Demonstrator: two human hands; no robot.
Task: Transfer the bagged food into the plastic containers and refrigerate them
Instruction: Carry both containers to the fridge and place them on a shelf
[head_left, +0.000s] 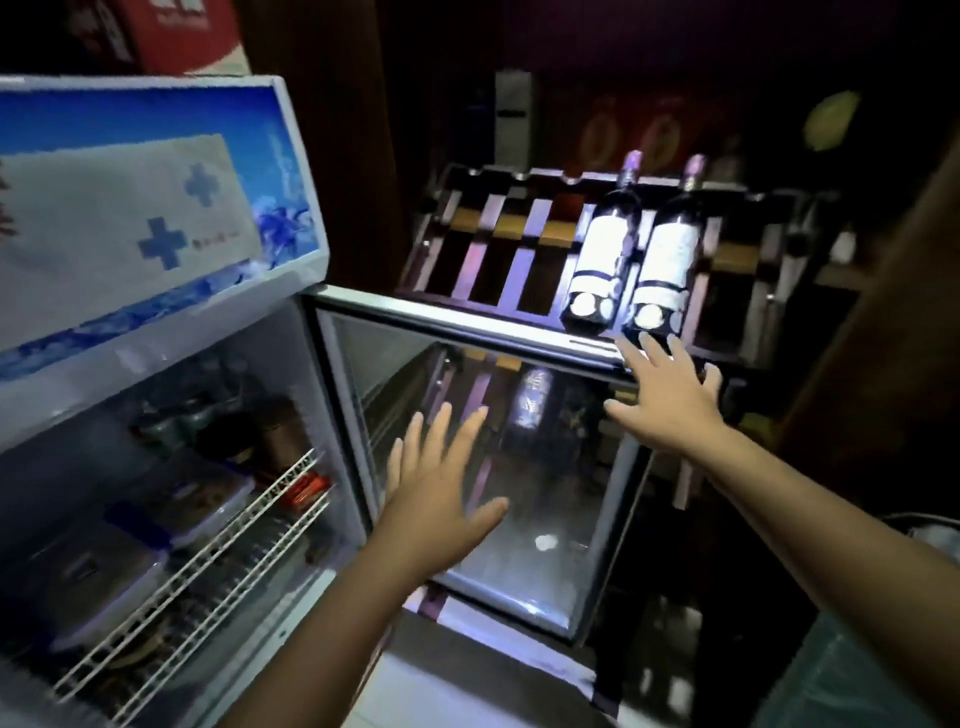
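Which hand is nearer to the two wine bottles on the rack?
Right. The right hand rests on the door's top edge, just below the wine bottles. The left hand is lower, in front of the glass door.

Fridge (156, 322) cut off at the left edge; containers (98, 577) on its shelf blurred, contents indistinct; upper right background too dark to identify.

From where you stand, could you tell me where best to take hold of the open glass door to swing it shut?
Probably the top outer corner of the glass door, farthest from the hinge. The right hand already lies there; hook your fingers over the frame from above.
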